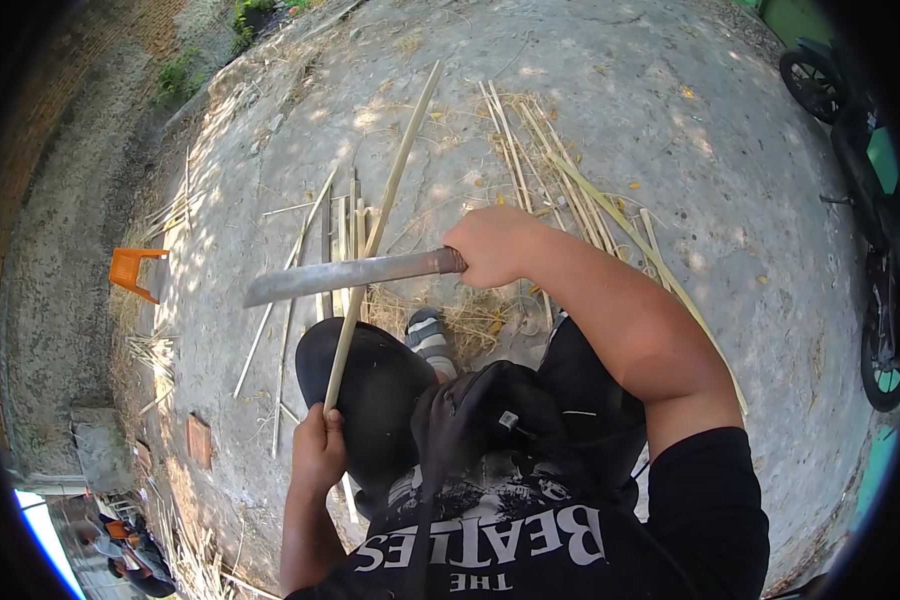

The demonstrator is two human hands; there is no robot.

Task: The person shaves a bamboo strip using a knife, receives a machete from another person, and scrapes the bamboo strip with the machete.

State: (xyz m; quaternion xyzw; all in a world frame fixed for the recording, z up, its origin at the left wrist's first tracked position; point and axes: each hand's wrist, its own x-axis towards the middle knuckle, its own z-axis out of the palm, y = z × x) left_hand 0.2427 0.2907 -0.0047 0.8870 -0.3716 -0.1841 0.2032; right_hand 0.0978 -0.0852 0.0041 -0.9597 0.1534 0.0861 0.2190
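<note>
My left hand (319,449) is closed round the lower end of a long pale bamboo strip (398,170), which slants up and away past my left knee. My right hand (490,247) grips the wrapped handle of a machete (355,275). Its broad grey blade points left and crosses over the strip; I cannot tell whether the two touch. Several more strips (346,228) lie on the ground behind the blade, partly hidden by it. A sandalled foot (431,343) shows between my knees.
Bamboo strips (570,190) and fine shavings (475,325) lie on the concrete ahead. An orange plastic stool (132,271) and a brick (199,441) are at left. A motorcycle (860,190) stands at right. At lower left are a bamboo pile (195,555) and another person (135,560).
</note>
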